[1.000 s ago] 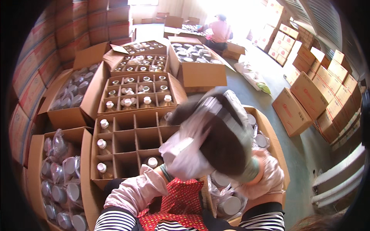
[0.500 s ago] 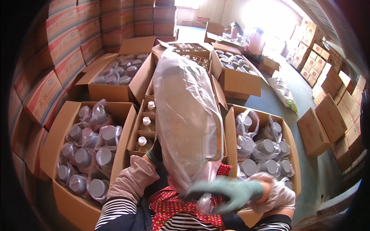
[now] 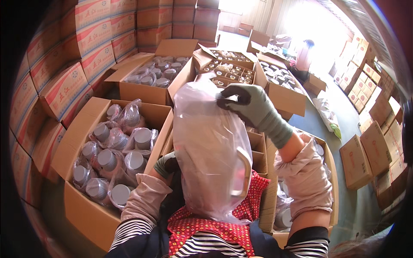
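Note:
A large jug with a side handle, wrapped in a clear plastic bag (image 3: 206, 146), stands upright in front of my red patterned apron (image 3: 258, 189). My left hand (image 3: 165, 165), in a grey-green glove, is at the jug's left side. Its fingers go out of sight behind the jug, which it holds up. At the top of the jug, my gloved right hand (image 3: 247, 103) is closed, thumb and fingers pinching the plastic bag near the jug's upper right. The jug's handle (image 3: 243, 172) shows through the plastic on the right.
Open cartons of bagged, grey-capped bottles stand at left (image 3: 116, 159), right (image 3: 284, 215) and far left (image 3: 157, 77). A divided carton (image 3: 228, 66) of bottles lies ahead. Stacked boxes (image 3: 97, 43) line the left; more boxes (image 3: 357, 159) stand right. Another person (image 3: 302, 60) is at the back.
My right hand has risen from low beside the bag's lower end to the jug's top, where it grips the plastic. The jug sits lower and closer to me.

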`<state>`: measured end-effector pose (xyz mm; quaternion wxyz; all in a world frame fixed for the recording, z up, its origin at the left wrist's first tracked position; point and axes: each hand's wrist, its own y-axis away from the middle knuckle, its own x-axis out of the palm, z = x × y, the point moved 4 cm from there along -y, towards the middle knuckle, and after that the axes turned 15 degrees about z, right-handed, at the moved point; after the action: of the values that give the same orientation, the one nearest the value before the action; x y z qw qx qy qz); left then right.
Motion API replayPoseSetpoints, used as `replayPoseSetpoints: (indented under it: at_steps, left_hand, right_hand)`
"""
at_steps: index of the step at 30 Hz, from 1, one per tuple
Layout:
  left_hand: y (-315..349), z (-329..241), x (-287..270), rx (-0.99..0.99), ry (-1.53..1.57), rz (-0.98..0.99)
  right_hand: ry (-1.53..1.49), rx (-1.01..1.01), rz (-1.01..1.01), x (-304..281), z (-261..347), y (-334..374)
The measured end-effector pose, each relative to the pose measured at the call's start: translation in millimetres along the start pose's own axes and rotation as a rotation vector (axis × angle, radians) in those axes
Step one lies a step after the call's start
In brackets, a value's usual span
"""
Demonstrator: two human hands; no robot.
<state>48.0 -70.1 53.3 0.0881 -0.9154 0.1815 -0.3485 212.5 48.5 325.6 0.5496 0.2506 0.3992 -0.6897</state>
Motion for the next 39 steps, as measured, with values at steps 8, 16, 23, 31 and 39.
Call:
replayPoseSetpoints:
  at_steps: [8, 16, 23, 31, 39]
  left_hand:
    - [-20, 7, -25, 0.151, 0.189, -0.008]
    - [-44, 66, -75, 0.235, 0.439, 0.007]
    - [9, 39, -23, 0.145, 0.040, -0.216]
    - [30, 28, 29, 0.021, -1.091, -0.410]
    - [9, -7, 51, -0.115, -1.153, -0.514]
  right_hand:
    - [-0.002, -0.533, -0.179, -134, 70, 34]
    - [0.906, -0.519, -1.035, -191, 34, 110]
    - [0.311, 0.786, 0.963, 52, -189, 156]
    - [0.318, -0.021, -0.205, 24, -41, 41]
    - [0.299, 0.097, -0.288, 64, -48, 46]
